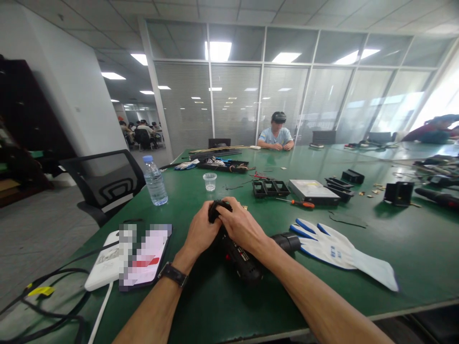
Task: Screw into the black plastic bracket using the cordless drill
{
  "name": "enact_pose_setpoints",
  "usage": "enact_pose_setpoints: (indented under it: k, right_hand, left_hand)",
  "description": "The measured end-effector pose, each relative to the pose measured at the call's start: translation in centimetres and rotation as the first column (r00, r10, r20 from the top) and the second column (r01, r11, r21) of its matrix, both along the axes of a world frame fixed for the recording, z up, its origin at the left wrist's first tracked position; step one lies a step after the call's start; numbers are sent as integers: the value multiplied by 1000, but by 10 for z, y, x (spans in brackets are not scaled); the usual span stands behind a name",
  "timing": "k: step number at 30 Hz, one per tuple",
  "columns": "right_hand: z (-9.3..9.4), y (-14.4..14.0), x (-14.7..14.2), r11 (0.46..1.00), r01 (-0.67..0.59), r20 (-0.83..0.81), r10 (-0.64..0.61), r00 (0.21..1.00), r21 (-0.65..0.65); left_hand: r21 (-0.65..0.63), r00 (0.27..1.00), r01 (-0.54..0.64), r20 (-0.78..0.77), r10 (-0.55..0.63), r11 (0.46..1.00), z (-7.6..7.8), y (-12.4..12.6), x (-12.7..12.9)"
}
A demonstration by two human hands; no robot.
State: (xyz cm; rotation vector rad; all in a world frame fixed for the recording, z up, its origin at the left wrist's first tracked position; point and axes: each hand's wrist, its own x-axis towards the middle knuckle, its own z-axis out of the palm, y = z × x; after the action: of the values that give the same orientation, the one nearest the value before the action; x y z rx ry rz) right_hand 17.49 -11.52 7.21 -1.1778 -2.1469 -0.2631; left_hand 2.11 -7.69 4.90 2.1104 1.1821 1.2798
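Both my hands meet over the near middle of the table, closed around a black rounded part (217, 209) whose exact kind I cannot make out. My left hand (201, 228) grips it from the left, with a watch on that wrist. My right hand (241, 223) presses its fingers against the same part from the right. Beneath my hands and right forearm lies a black power tool (243, 265) with a red detail. My forearm partly hides it, and a black cylindrical end (287, 242) shows beyond.
A white-and-blue glove (333, 246) lies right; a phone (148, 260) and white power bank (105, 263) left. Farther off are a water bottle (155, 184), plastic cup (210, 182), orange screwdriver (301, 204), black trays (270, 188) and a metal box (313, 191). A person (277, 136) sits opposite.
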Motion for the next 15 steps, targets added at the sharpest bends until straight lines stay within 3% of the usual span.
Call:
enact_pose_setpoints:
  k: [8, 15]
  right_hand:
    - [0, 0, 0, 999, -37, -34, 38, 999, 24]
    - [12, -26, 31, 1000, 2, -146, 0, 989, 15]
  left_hand:
    - [66, 1000, -4, 7, 3, 998, -4, 8, -3]
    - [23, 974, -190, 128, 186, 981, -18, 29, -14]
